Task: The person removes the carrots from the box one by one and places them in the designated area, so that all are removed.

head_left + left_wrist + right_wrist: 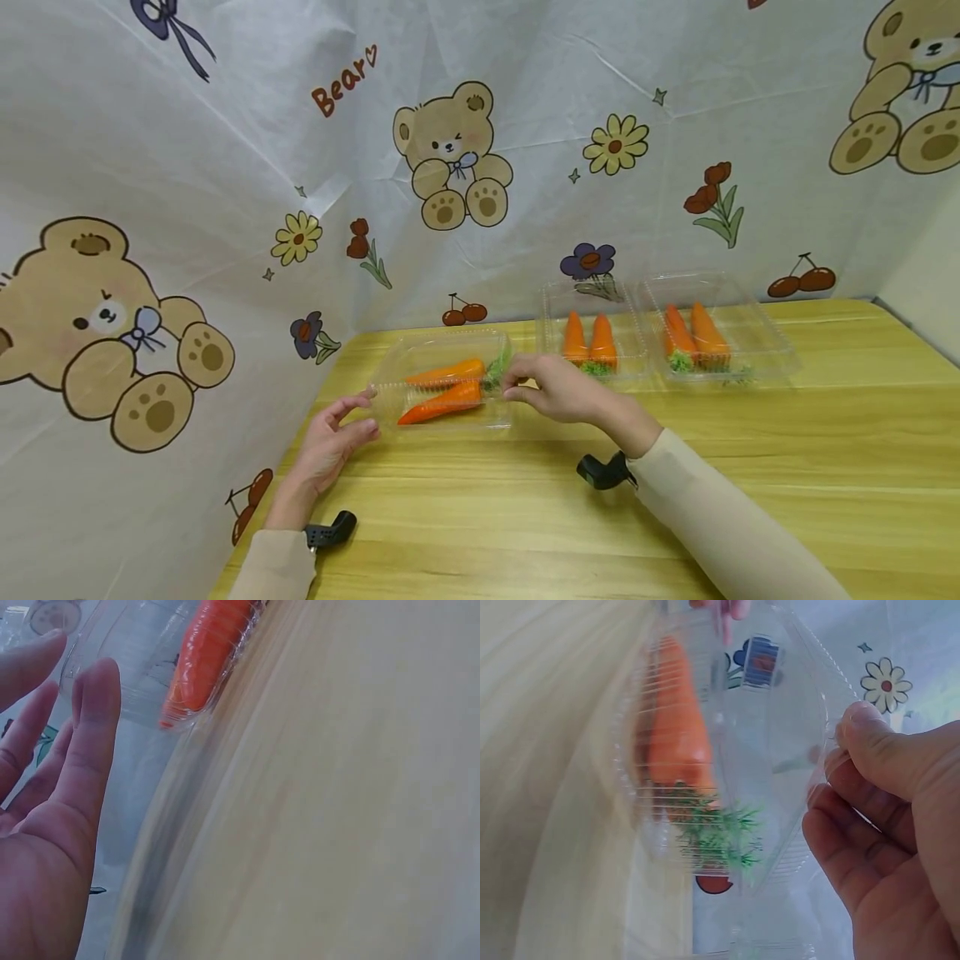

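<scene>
"While the leftmost clear box (pixel 420 346) sits on the table (pixel 465 508), what's inside?"

"Two carrots (pixel 441 407), their green tops (pixel 495 371) partly hidden behind the right hand (pixel 555 387), which pinches the rim."

"The left hand (pixel 330 442)?"

"Fingers parted beside the box; contact is hard to make out. The middle box (pixel 552 321) and rightmost box (pixel 759 333) hold two each."

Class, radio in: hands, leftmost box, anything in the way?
Right hand pinching the box; left hand open beside its other end. Two carrots inside. Other boxes off right, not blocking.
</scene>
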`<control>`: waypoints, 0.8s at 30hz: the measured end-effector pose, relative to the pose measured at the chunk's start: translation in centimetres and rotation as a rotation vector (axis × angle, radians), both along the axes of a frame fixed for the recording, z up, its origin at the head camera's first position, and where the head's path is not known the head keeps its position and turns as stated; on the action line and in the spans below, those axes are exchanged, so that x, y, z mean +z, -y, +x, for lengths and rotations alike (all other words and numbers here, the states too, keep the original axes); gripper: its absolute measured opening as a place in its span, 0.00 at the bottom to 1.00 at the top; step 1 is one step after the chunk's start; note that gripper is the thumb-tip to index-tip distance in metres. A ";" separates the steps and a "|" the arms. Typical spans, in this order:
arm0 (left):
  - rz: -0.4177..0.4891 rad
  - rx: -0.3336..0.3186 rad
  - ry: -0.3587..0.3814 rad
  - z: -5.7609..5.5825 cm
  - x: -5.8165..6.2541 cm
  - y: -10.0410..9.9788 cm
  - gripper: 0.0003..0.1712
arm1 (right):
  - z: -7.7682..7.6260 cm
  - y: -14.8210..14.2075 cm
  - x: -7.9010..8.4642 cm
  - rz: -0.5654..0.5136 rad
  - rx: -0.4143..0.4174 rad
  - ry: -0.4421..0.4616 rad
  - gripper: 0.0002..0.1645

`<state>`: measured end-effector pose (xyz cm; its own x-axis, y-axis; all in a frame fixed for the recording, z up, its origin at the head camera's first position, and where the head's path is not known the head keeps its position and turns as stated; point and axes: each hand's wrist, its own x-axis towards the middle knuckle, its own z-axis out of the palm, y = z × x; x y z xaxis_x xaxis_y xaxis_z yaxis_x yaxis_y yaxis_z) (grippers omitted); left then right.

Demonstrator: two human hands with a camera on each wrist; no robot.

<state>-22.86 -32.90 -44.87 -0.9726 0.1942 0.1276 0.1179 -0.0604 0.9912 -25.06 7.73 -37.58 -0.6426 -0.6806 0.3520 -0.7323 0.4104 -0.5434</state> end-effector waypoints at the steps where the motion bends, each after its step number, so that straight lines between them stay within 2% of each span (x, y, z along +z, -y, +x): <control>1: -0.005 0.001 -0.001 0.0 0.1 0.0 0.14 | -0.1 0.0 0.1 -0.005 -0.001 0.005 0.04; 9: -0.049 -0.008 0.008 0.0 0.1 -0.1 0.21 | -0.5 0.1 1.4 -0.085 -0.032 0.027 0.02; 15: -0.057 -0.009 0.021 0.0 0.2 -0.4 0.29 | -0.7 0.4 1.5 -0.154 -0.090 0.064 0.03; 20: -0.066 -0.005 0.020 -0.1 0.5 -0.6 0.31 | -1.1 0.8 1.6 -0.276 -0.181 0.100 0.04; 24: -0.055 0.000 0.032 -0.1 0.3 -0.5 0.30 | -1.9 1.3 1.8 -0.379 -0.206 0.149 0.07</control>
<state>-22.95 -32.41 -44.56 -0.9759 0.2004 0.0860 0.0866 -0.0060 0.9962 -26.92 6.48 -35.77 -0.8137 -0.3739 0.4451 -0.5587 0.2917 -0.7764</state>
